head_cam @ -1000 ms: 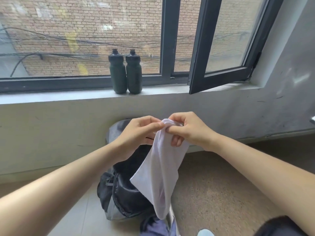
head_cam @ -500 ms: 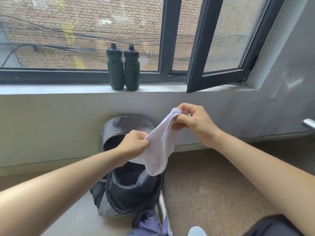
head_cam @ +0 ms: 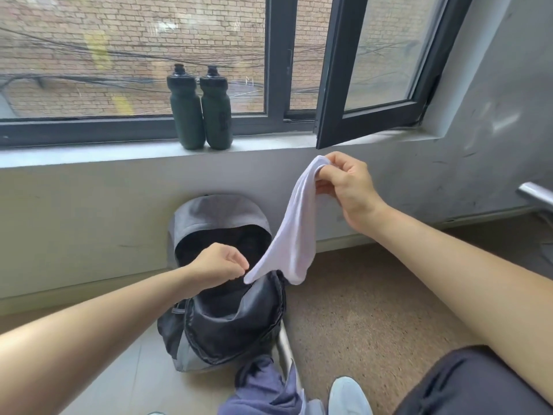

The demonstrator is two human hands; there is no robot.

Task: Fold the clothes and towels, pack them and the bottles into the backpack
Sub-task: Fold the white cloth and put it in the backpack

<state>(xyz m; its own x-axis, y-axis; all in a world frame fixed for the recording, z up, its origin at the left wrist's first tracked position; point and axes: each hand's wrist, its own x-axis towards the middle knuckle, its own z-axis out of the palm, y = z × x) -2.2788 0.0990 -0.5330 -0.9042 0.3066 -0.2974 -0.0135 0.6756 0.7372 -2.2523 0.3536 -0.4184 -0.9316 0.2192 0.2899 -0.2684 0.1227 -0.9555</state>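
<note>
A white towel [head_cam: 291,232] stretches slantwise in the air over the open grey and black backpack [head_cam: 227,322], which leans against the wall below the window. My right hand [head_cam: 347,190] pinches the towel's upper end, up near the sill. My left hand [head_cam: 221,265] is lower, in front of the backpack's mouth, with curled fingers at the towel's lower corner, and seems to pinch it. Two dark green bottles [head_cam: 200,110] stand upright side by side on the window sill [head_cam: 89,152]. A blue-purple garment [head_cam: 263,387] lies on the floor in front of the backpack.
A window sash [head_cam: 377,112] swings inward above my right hand. A metal bar [head_cam: 288,351] runs along the floor beside the backpack. My light shoe [head_cam: 348,396] and dark-clad leg [head_cam: 466,384] are at the bottom right. A metal handle [head_cam: 535,193] sticks in from the right.
My hands have moved apart: the right one rose to the right with the towel's top end, the left one dropped with the lower corner, so the towel is drawn out slantwise.
</note>
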